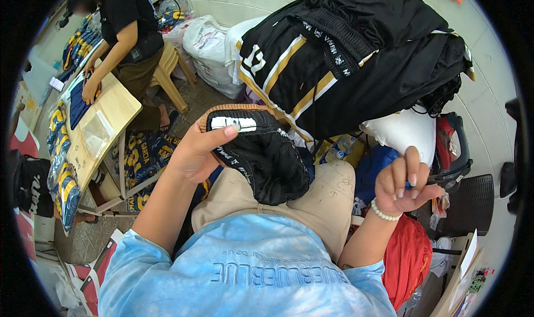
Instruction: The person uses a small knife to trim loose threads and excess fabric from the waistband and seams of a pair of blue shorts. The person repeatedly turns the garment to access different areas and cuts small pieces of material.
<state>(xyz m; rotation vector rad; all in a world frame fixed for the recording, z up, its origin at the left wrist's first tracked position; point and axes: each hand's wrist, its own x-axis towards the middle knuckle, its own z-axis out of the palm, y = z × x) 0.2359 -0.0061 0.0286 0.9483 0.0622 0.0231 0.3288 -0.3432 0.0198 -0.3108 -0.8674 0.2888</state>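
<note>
My left hand (200,150) grips the bunched waistband of black shorts (277,171), thumb on top beside a white label strip. The elastic band shows a tan-brown edge, and the black cloth hangs over my lap. Off to the right, my right hand (400,179) is raised with fingers curled and thumb out, a pearl bracelet (386,212) on its wrist. A bit of blue shows between its fingers; whether it holds something small is unclear. In front of me lies a large heap of black garments (354,62) with gold and white stripes.
At left, a person (129,29) handles dark blue cloth on a wooden table (121,95). Bagged blue-yellow jerseys (146,154) lie beneath it. White plastic bags (210,54) and a tan stool (171,75) stand behind. At right are a red bag (406,254) and black chair (467,204).
</note>
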